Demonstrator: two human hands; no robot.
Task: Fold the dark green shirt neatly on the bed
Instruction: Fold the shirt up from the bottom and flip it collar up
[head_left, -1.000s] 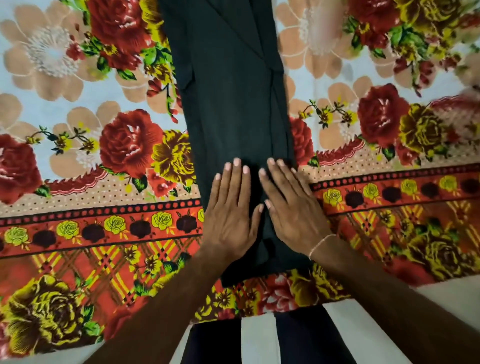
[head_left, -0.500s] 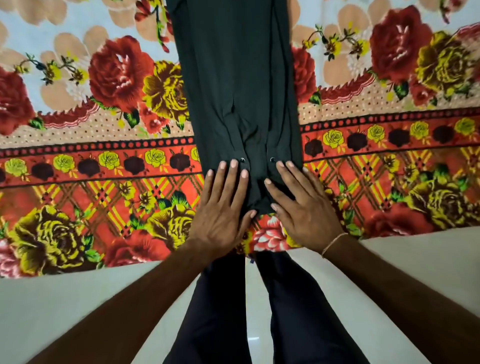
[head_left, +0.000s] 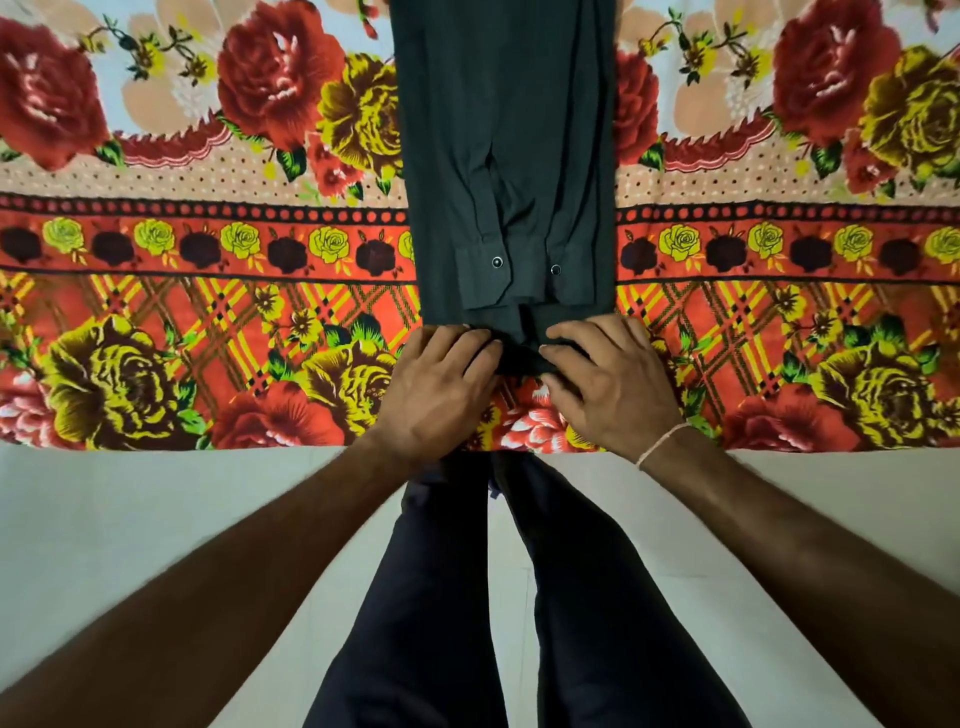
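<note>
dark green shirt (head_left: 504, 156): laid lengthwise on the bed (head_left: 182, 322), folded into a long narrow strip with both sleeves turned in along the middle. two cuffs (head_left: 519, 275) were set side by side near the strip's lower end, each showing one dark button (head_left: 497, 261). the hem end was found close to the bed's near edge, roughly at the middle of that edge.

left hand (head_left: 441, 384): placed at the hem's left corner, fingers curled down over the cloth and gripping it.

right hand (head_left: 613, 374): placed at the hem's right corner, fingers curled and pinching the hem fabric; a thin thread band (head_left: 662, 441) was worn at the wrist.

floral bedsheet (head_left: 779, 312): red, yellow and orange roses, spread under the shirt.

dark trousers (head_left: 467, 597): seen below the bed's near edge, over a pale floor (head_left: 156, 509).
</note>
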